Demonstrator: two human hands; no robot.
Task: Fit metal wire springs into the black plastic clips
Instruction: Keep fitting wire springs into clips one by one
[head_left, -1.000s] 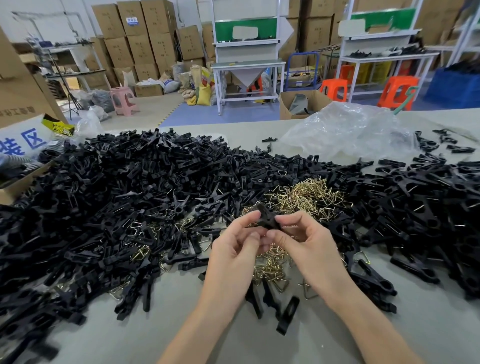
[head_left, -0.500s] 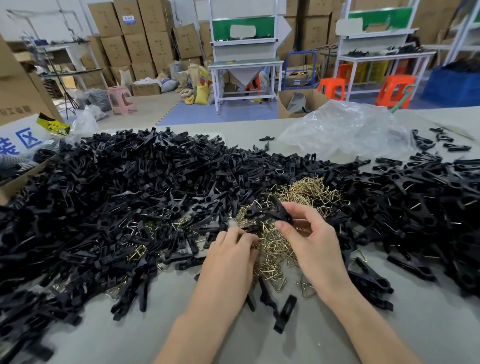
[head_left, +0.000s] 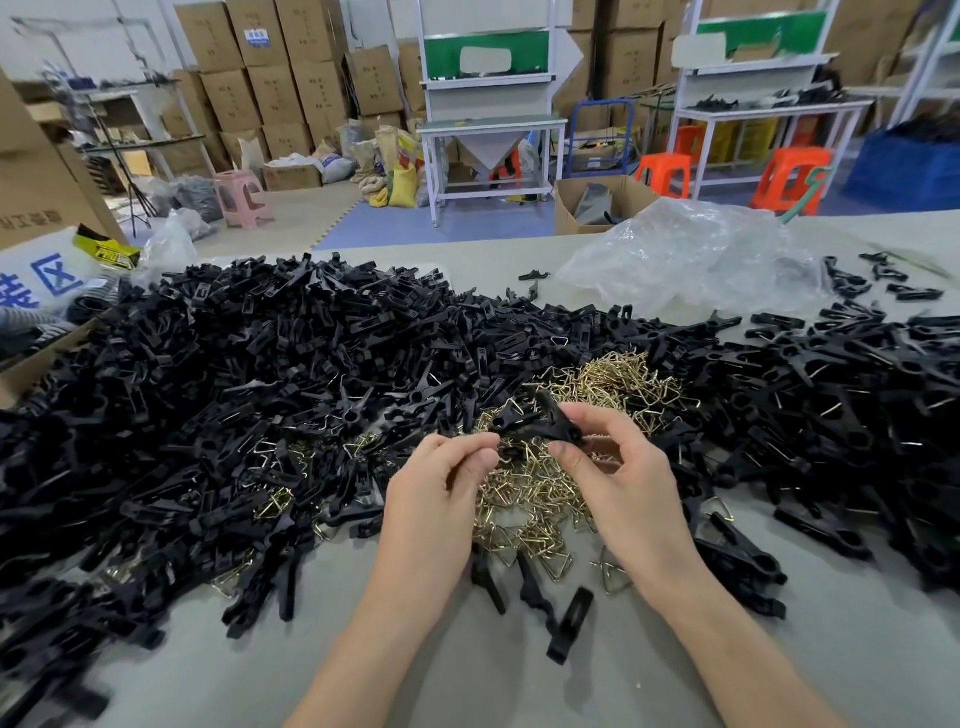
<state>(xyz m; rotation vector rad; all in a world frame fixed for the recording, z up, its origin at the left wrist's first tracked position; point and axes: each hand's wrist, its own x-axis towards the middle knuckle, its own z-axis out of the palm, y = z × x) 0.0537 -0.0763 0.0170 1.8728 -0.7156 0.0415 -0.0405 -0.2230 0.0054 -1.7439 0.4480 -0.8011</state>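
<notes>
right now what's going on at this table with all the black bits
A person is assembling clips by hand. The right hand grips a black plastic clip above the pile of brass-coloured wire springs. The left hand has its curled fingertips at the clip's left end; whether they pinch a spring is unclear. Heaps of black clips cover the grey table on both sides.

Crumpled clear plastic bag on grey table, stacked cardboard boxes, orange stools behind
</notes>
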